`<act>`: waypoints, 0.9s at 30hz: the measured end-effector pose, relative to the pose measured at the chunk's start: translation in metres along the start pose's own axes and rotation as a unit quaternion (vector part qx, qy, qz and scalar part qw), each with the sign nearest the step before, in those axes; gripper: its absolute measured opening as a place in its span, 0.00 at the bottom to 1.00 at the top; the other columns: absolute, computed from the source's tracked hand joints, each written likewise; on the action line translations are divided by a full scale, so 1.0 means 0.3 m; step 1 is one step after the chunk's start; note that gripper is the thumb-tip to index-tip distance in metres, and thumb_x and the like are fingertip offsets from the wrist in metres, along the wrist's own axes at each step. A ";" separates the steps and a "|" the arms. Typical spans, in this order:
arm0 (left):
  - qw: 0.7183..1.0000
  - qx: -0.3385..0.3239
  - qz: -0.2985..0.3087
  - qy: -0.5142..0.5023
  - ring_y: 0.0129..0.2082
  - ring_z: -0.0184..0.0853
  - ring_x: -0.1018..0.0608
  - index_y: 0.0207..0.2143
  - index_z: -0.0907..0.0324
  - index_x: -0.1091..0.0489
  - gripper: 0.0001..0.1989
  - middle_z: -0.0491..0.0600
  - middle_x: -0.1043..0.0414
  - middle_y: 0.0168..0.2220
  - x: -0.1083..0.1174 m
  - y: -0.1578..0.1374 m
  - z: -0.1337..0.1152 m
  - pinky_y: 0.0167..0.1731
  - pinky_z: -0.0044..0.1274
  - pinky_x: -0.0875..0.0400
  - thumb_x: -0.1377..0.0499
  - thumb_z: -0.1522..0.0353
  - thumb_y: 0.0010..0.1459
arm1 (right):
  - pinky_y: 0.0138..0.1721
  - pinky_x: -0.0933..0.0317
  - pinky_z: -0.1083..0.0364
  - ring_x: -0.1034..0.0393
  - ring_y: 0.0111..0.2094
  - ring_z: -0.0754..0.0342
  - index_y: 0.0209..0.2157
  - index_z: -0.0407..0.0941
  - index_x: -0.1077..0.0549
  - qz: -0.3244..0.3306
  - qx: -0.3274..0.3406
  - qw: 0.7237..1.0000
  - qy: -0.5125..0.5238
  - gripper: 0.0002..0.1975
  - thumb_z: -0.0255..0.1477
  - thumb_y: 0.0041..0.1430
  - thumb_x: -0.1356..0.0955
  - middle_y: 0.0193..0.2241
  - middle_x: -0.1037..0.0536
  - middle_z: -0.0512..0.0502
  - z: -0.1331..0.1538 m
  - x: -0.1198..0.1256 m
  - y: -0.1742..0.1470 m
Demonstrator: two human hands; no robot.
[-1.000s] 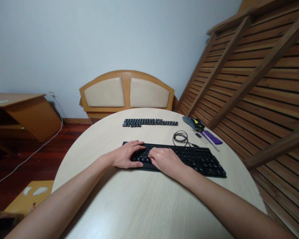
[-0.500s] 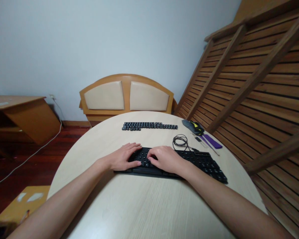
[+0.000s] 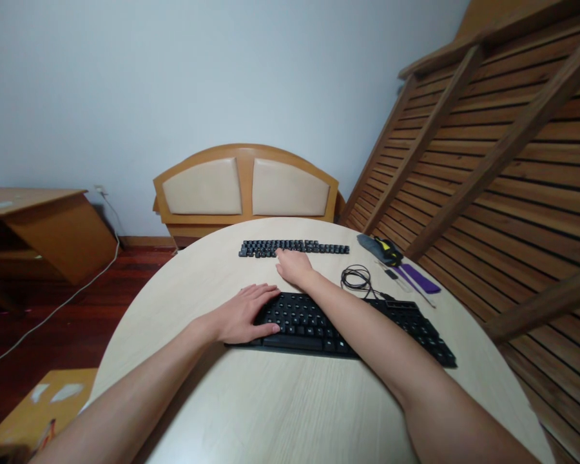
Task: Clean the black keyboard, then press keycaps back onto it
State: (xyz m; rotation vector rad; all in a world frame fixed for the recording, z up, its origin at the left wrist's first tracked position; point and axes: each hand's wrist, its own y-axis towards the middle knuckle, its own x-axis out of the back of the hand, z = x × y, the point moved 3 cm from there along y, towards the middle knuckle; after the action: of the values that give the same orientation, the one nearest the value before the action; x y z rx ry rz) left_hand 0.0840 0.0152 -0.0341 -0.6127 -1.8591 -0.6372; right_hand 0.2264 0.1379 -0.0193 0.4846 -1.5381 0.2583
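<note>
A black keyboard [image 3: 299, 341] lies on the table, with bare spots among its keys. My left hand [image 3: 246, 314] lies on its left end, fingers spread and thumb along the lower keys. My right hand [image 3: 294, 267] reaches over the keyboard to rows of loose black keycaps [image 3: 258, 248] at the far side. Its thumb and index finger are pinched together at the end of the lowest row, on a keycap that is mostly hidden by the fingers. My right forearm covers part of the keyboard.
A coiled black cable [image 3: 356, 278] lies behind the keyboard. To its right are a purple strip [image 3: 420, 279], a grey, black and yellow item [image 3: 384, 250] and thin tools. The round table [image 3: 290, 412] stands before a headboard [image 3: 246, 151]; wooden slats [image 3: 512, 161] lean at right.
My right hand has moved from the keyboard forward to the lowest row of loose keycaps. My left hand stays on the keyboard. The view has shifted slightly.
</note>
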 end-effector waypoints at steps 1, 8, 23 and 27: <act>1.000 0.001 0.002 0.000 0.66 0.52 0.40 0.66 0.59 0.45 0.38 0.61 0.43 0.67 0.001 0.001 -0.002 0.64 0.47 0.46 0.47 0.46 0.63 | 0.48 0.34 0.49 0.26 0.49 0.42 0.55 0.39 0.33 -0.002 -0.002 1.000 -0.002 0.17 0.30 0.68 0.37 0.48 0.22 0.32 0.006 -0.005 0.016; 1.000 0.003 0.005 0.003 0.66 0.51 0.39 0.66 0.59 0.45 0.38 0.61 0.43 0.67 0.003 0.004 -0.004 0.64 0.46 0.46 0.47 0.45 0.63 | 0.47 0.31 0.45 0.26 0.46 0.47 0.54 0.41 0.30 -0.003 -0.006 1.000 -0.013 0.17 0.35 0.69 0.35 0.49 0.24 0.39 0.018 -0.015 0.059; 1.000 -0.005 0.010 0.014 0.66 0.49 0.38 0.65 0.60 0.43 0.36 0.60 0.41 0.66 0.007 0.009 0.000 0.65 0.43 0.45 0.49 0.47 0.64 | 0.43 0.35 0.54 0.24 0.45 0.49 0.47 0.47 0.25 -0.001 0.037 0.996 0.080 0.13 0.35 0.68 0.37 0.44 0.18 0.44 -0.011 0.076 -0.245; 1.000 -0.019 0.000 0.004 0.65 0.48 0.36 0.64 0.59 0.43 0.32 0.60 0.38 0.64 0.012 0.007 0.009 0.63 0.42 0.42 0.48 0.50 0.66 | 0.43 0.36 0.56 0.24 0.43 0.52 0.45 0.47 0.25 -0.021 0.068 0.975 0.208 0.11 0.35 0.67 0.35 0.41 0.18 0.48 -0.007 0.094 -0.377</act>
State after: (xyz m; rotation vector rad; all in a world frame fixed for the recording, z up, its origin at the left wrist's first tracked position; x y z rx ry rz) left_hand 0.0825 0.0189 -0.0312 -0.6341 -1.8430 -0.6750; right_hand 0.2806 0.0352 -0.0069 0.5316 -1.1043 0.4075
